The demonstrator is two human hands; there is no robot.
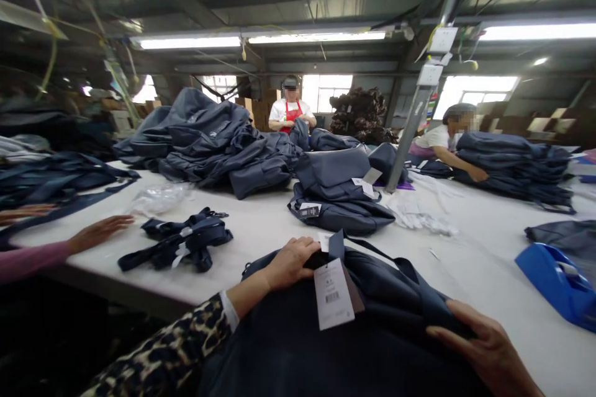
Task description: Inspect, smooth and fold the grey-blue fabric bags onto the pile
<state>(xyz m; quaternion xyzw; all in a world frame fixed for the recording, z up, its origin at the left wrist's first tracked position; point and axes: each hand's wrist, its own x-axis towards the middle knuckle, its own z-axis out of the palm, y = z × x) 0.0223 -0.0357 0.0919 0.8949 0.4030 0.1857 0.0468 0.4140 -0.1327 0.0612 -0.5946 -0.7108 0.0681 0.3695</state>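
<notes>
A large dark navy bag [354, 347] fills the near middle of the head view, at the table's front edge. My left hand [293, 262] grips its top edge on the left, thumb on the near side and fingers over the far side. On the right, my right hand [484, 338] holds the bag's side edge between thumb and fingers. White paper hang tags [333, 298] with a barcode dangle from the top of the bag, between my hands. Behind them a strap handle [395, 260] runs along the top.
Bundled navy straps [186, 239] lie left, near a co-worker's hand [100, 232]. Tagged folded bags [335, 183] stand ahead, beside a grey post [410, 124]. A big heap of bags [205, 136] rises behind. Right is a blue tape dispenser [556, 282]. Two people work across the table.
</notes>
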